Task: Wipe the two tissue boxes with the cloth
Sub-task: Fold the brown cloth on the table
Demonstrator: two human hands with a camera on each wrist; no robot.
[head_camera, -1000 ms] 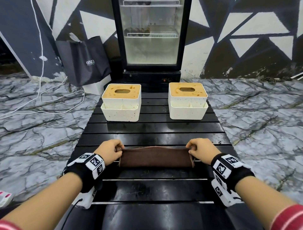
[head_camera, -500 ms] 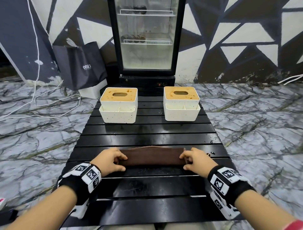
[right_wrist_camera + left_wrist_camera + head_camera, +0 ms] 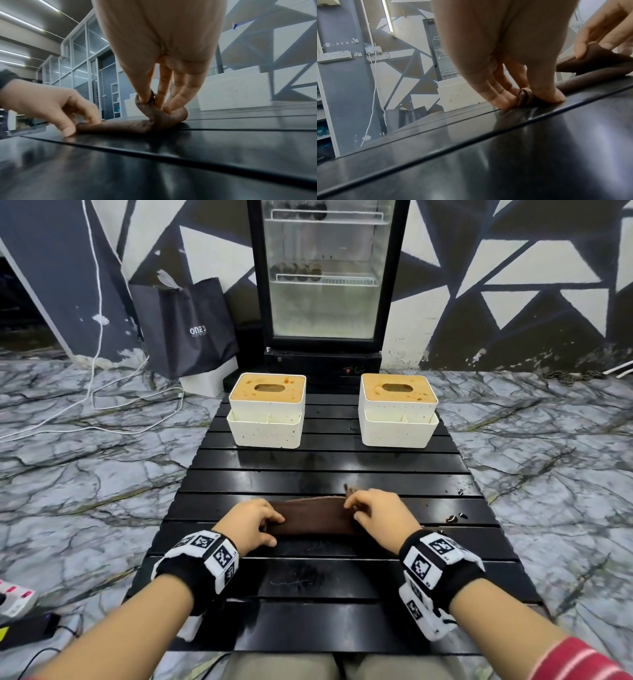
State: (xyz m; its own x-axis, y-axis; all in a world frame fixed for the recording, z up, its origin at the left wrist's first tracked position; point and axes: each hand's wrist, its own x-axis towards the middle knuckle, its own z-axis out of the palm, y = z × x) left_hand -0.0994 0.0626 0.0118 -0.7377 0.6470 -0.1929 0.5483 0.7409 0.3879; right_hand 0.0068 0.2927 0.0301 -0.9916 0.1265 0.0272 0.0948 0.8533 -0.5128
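Note:
Two cream tissue boxes with stained tan lids stand at the far end of the black slatted table (image 3: 325, 463), the left box (image 3: 266, 422) and the right box (image 3: 399, 421). A folded brown cloth (image 3: 311, 518) lies on the near part of the table. My left hand (image 3: 274, 525) pinches its left end against the table, thumb and fingers (image 3: 498, 100) around the cloth's end. My right hand (image 3: 352, 508) pinches the right end, lifted and curled over (image 3: 154, 113) toward the left. Both hands are well short of the boxes.
A few small dark bits (image 3: 454, 518) lie on the table right of the cloth. Behind the table stands a glass-door fridge (image 3: 325, 285), with a black bag (image 3: 185, 330) to its left. White cables (image 3: 102, 405) trail over the marble floor.
My hands have come closer together. The right hand has raised the cloth's right end and carried it leftward, so the cloth looks shorter. The left hand stays at the left end.

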